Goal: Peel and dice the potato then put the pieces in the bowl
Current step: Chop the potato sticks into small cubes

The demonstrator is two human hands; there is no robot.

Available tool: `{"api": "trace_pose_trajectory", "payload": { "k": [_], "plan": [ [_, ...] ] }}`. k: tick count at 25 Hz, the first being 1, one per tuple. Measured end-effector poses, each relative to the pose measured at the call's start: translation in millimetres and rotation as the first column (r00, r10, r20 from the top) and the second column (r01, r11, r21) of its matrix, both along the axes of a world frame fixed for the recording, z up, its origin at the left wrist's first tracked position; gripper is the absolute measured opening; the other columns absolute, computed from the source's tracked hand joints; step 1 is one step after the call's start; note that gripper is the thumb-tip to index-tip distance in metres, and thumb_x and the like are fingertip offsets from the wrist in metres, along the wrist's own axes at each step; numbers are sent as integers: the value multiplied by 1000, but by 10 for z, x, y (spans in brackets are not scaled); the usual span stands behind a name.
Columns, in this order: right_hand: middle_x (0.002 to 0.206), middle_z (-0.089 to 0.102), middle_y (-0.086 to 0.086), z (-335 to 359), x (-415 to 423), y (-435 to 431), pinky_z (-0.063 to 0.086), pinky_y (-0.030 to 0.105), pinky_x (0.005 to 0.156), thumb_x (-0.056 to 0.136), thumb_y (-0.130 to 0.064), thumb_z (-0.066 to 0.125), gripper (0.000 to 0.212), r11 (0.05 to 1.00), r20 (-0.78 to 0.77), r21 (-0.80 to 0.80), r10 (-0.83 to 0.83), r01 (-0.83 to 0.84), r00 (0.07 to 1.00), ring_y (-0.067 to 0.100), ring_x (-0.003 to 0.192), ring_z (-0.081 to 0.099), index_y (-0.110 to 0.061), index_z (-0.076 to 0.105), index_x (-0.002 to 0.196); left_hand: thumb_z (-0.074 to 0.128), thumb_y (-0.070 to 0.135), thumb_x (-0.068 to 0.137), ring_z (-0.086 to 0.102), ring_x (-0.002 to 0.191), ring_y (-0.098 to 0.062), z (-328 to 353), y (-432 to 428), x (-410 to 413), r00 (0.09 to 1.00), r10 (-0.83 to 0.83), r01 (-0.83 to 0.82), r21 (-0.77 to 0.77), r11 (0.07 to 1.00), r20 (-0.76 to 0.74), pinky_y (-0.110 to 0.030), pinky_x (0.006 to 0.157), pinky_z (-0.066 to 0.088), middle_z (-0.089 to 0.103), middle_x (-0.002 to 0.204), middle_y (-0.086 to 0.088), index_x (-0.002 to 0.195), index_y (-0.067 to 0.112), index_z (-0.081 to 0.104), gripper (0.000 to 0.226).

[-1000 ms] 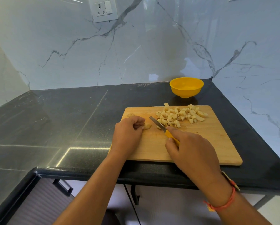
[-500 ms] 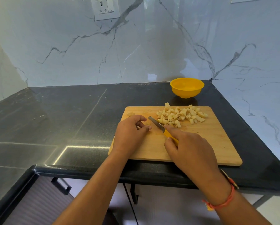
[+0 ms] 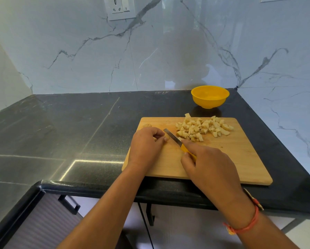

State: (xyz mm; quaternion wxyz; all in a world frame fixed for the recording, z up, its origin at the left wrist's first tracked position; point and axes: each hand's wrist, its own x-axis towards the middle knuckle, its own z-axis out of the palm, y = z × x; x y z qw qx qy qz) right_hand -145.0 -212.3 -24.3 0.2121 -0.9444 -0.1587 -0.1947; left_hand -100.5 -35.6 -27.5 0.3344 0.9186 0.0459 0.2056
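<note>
The potato looks almost all cut up. A pile of small pale potato cubes (image 3: 203, 127) lies on the far right part of the flat, light-brown wooden cutting board (image 3: 240, 159). No brown skin shows on them, so I think the peeling is done. One last small bit of potato (image 3: 166, 138) sits on the far left part of the board. It is mostly hidden under fingertips, so I cannot tell its shape. A tiny round brownish scrap (image 3: 147, 125) lies at the board's far left corner, and it is too small to say what it is. The left hand (image 3: 145, 146) rests on the left half of the board with its fingers curled down, pinching the last bit to hold it in place. The right hand (image 3: 210, 169) is over the near middle of the board, wrapped round the yellow handle of a small knife with a silver blade (image 3: 172, 137), with one finger stretched along the top. The blade points to the board's far left and lies just beside the last bit, between it and the pile. A round yellow plastic bowl (image 3: 210, 97) stands just past the board's far edge on the shiny black stone counter (image 3: 78, 132), and it looks empty. So I think a few cuts are left, and then all the cubes must go into the bowl. A thin orange thread band (image 3: 255, 215) is on the right wrist, past the board's near edge.
</note>
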Motion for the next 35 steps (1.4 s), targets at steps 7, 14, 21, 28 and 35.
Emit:
{"api": "trace_pose_trajectory", "payload": {
  "k": [7,14,21,28,35],
  "plan": [
    [73,56,-13,40,97,133,49,28,59,96,-42,40,46,999,-56,-38,8,-10,998,7,66,53,-39,48,141,75,29,86,53,72,6,39,26,15,1000,-15,15,6,1000,-23,-5,65,34,69,86,14,93,26,76,8],
    [66,45,-11,17,-85,-106,40,26,49,97,-40,35,50,968,-17,-250,1,-5,1000,6,57,41,-44,34,147,74,31,87,55,74,5,21,3,2,1000,10,-10,-16,1000,-8,-6,63,35,66,81,17,93,26,76,8],
    [60,39,-11,52,-120,-273,30,23,41,91,-34,50,47,971,29,-233,-42,48,999,8,52,37,-40,53,138,71,27,90,58,83,0,20,13,-14,1000,-13,13,-11,1000,-11,-14,76,40,71,99,11,104,23,76,16],
    [67,51,-16,70,-43,-7,48,23,56,96,-40,43,46,999,-11,-26,37,-37,999,4,59,48,-42,46,142,75,26,86,60,82,0,25,35,-21,1000,-15,14,-59,998,-9,-12,75,46,69,89,15,100,24,75,14],
    [75,57,-14,65,-2,84,45,24,57,97,-38,42,46,997,0,-66,30,-30,1000,6,65,51,-39,46,142,78,22,84,57,76,13,19,45,3,1000,-19,18,-91,996,-9,0,67,40,64,79,23,93,26,76,10]
  ]
}}
